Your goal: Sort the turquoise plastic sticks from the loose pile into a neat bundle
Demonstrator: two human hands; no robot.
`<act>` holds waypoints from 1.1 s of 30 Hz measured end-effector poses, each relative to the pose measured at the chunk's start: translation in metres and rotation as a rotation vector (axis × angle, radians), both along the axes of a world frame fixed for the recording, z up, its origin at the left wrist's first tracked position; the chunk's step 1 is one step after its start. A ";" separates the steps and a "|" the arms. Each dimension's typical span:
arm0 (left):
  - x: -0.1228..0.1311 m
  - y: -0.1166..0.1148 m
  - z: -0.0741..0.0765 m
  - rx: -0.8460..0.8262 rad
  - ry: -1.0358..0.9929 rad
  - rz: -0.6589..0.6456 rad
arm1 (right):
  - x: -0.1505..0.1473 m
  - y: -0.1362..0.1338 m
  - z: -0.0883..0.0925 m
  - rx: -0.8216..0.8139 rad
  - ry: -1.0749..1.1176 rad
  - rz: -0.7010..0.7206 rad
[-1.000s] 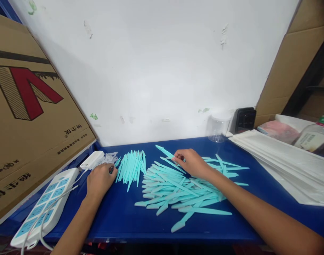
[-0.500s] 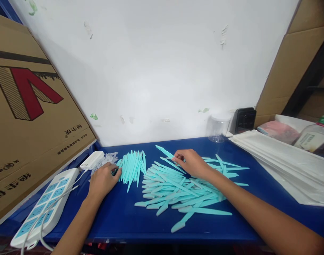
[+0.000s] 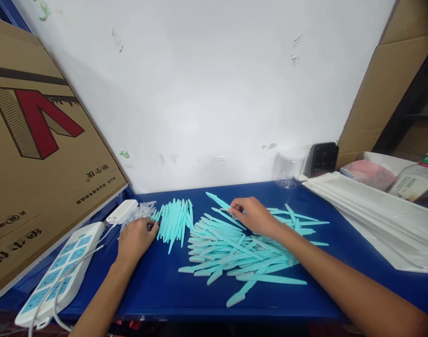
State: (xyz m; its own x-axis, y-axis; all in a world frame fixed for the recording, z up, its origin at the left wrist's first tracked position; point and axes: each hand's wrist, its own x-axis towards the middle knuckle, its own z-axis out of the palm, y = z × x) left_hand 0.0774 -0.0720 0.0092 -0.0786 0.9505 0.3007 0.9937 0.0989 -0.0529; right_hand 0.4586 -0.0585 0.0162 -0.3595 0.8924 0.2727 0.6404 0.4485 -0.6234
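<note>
My right hand point(image 3: 250, 214) pinches a turquoise eyebrow razor point(image 3: 216, 200) between thumb and fingertips, its far end pointing up and left. Below and around that hand spreads a loose heap of similar turquoise razors point(image 3: 228, 248), lying at mixed angles. My left hand point(image 3: 136, 236) is curled at the left edge of a smaller, neater pile of turquoise razors point(image 3: 177, 220). Its thumb and forefinger are drawn together, and what they hold, if anything, is hidden. Just behind its knuckles lie small clear plastic pieces point(image 3: 143, 209), partly covered by the hand.
On the left are a white power strip point(image 3: 64, 276) with cables, a white adapter point(image 3: 122, 211) and a large cardboard box point(image 3: 41, 178). A clear plastic jar point(image 3: 289, 169) and a black device point(image 3: 324, 159) stand by the wall. White sheets point(image 3: 375, 220) lie at the right of the blue table point(image 3: 157, 295).
My left hand's thumb and forefinger have come closer together at the small pile's edge. The right hand and its razor stay in place.
</note>
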 end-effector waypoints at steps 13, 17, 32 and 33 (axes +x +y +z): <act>0.004 -0.002 0.002 -0.018 0.000 0.053 | 0.000 0.000 0.000 0.004 -0.008 -0.015; 0.005 -0.004 0.002 0.094 -0.028 0.004 | -0.001 0.000 0.000 0.014 -0.015 -0.017; 0.005 0.001 -0.004 0.050 -0.170 -0.120 | 0.000 0.000 0.000 0.010 -0.008 -0.013; 0.005 0.001 -0.004 0.051 -0.167 -0.120 | 0.000 0.000 0.000 0.010 -0.007 -0.015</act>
State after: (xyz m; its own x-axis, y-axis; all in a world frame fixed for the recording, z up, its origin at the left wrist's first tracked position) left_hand 0.0826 -0.0714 0.0053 -0.0181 0.9401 0.3405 0.9931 -0.0226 0.1153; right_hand 0.4584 -0.0588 0.0164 -0.3482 0.8949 0.2793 0.6517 0.4452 -0.6141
